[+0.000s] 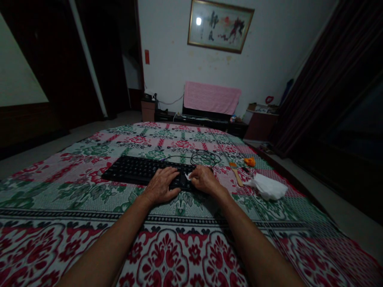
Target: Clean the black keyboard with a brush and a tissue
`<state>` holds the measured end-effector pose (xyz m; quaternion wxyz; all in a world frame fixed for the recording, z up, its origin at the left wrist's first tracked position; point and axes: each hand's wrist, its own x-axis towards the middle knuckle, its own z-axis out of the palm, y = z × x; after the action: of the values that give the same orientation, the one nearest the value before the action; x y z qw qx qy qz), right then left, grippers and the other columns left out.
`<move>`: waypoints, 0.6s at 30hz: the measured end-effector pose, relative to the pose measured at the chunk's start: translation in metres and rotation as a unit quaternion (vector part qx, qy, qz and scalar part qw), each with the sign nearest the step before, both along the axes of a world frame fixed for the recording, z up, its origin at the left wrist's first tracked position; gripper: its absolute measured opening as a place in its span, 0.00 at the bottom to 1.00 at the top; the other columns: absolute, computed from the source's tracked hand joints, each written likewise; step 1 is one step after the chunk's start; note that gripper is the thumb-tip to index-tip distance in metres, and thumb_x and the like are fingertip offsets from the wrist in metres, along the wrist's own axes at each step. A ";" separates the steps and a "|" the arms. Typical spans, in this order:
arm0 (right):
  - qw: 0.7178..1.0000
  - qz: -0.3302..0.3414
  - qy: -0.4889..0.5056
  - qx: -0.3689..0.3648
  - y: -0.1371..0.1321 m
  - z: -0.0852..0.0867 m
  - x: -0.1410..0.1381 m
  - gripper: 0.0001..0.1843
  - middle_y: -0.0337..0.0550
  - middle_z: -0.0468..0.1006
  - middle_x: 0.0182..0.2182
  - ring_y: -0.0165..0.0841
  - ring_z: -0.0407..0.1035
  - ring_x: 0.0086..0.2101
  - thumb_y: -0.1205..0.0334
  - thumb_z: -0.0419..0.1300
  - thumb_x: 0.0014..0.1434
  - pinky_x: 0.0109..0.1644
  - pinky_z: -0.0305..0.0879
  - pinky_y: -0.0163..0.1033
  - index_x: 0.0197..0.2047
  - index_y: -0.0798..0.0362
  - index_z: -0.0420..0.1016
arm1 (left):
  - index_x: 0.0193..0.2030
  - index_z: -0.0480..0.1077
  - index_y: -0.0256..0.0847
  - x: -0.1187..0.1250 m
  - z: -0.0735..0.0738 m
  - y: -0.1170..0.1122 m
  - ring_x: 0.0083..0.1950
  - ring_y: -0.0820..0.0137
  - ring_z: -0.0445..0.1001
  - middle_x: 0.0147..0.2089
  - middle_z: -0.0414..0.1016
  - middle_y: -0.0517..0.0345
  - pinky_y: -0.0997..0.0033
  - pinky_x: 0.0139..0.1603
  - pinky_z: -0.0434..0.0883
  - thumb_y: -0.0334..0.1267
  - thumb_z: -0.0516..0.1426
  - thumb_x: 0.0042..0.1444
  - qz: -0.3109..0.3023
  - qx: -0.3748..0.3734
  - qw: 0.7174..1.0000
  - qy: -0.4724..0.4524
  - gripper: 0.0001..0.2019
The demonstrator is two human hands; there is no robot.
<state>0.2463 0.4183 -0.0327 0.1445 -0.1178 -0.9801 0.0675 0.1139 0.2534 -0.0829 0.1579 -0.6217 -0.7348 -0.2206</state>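
A black keyboard [131, 169] lies across the patterned cloth in front of me, its left end farther from my hands. Spread flat over its keys right of the middle is my left hand [163, 185], fingers stretched out and the thumb along the near edge. My right hand [204, 179] is closed over the keyboard's right part, pinching a small piece of white tissue [188, 175] against the keys. Behind that hand the black cable [206, 155] lies in a loose coil.
Right of the keyboard lie a flat wooden-handled brush [237, 175], an orange crumpled item [249, 162] and a white pack of tissue [269, 186]. The floral cloth [167, 247] covers the whole surface. Beyond stands a television under a pink towel [211, 97].
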 end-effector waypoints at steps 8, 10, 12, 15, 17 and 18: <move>0.978 -0.015 -0.101 -0.183 0.001 0.017 0.010 0.12 0.39 0.78 0.24 0.28 0.69 0.24 0.64 0.56 0.48 0.26 0.58 0.28 0.30 0.55 0.81 | 0.55 0.67 0.37 0.001 0.001 0.000 0.63 0.54 0.58 0.61 0.65 0.45 0.50 0.60 0.56 0.47 0.56 0.50 0.013 0.005 1.000 0.008 0.26; 0.985 0.005 -0.076 -0.158 0.002 0.018 0.010 0.13 0.39 0.80 0.28 0.28 0.70 0.27 0.66 0.56 0.48 0.30 0.60 0.28 0.33 0.54 0.82 | 0.55 0.67 0.38 0.001 0.001 0.000 0.63 0.53 0.58 0.61 0.65 0.46 0.48 0.59 0.56 0.47 0.56 0.50 0.020 0.002 1.000 0.007 0.26; 0.990 0.013 -0.068 -0.120 0.001 0.018 0.009 0.14 0.40 0.80 0.30 0.29 0.70 0.30 0.67 0.56 0.47 0.33 0.60 0.29 0.35 0.53 0.82 | 0.55 0.67 0.39 0.002 0.002 0.000 0.63 0.52 0.58 0.61 0.65 0.47 0.47 0.59 0.56 0.48 0.56 0.50 0.028 0.001 1.000 0.005 0.26; 0.992 0.019 -0.098 -0.083 -0.004 0.018 0.008 0.15 0.41 0.80 0.29 0.30 0.70 0.29 0.68 0.55 0.47 0.30 0.59 0.29 0.34 0.53 0.82 | 0.55 0.67 0.40 0.002 0.002 0.000 0.62 0.51 0.58 0.61 0.65 0.47 0.47 0.59 0.56 0.49 0.56 0.49 0.038 0.002 0.999 0.003 0.27; 0.993 0.035 -0.100 -0.046 -0.007 0.019 0.008 0.15 0.42 0.80 0.28 0.30 0.70 0.29 0.69 0.54 0.46 0.30 0.57 0.30 0.33 0.53 0.82 | 0.55 0.67 0.41 0.002 0.001 0.000 0.62 0.52 0.59 0.61 0.65 0.48 0.47 0.59 0.56 0.50 0.56 0.49 0.043 0.002 0.999 0.004 0.27; 0.994 0.043 -0.099 -0.029 -0.009 0.020 0.009 0.15 0.43 0.80 0.28 0.30 0.69 0.29 0.69 0.54 0.46 0.30 0.57 0.31 0.32 0.54 0.82 | 0.55 0.67 0.41 0.002 0.001 0.000 0.62 0.52 0.59 0.61 0.65 0.48 0.47 0.59 0.55 0.50 0.56 0.49 0.046 0.001 0.999 0.006 0.27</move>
<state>0.2551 0.4096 -0.0126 0.0407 -0.0860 -0.9913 0.0904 0.1157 0.2531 -0.0818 0.1731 -0.5883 -0.7613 -0.2107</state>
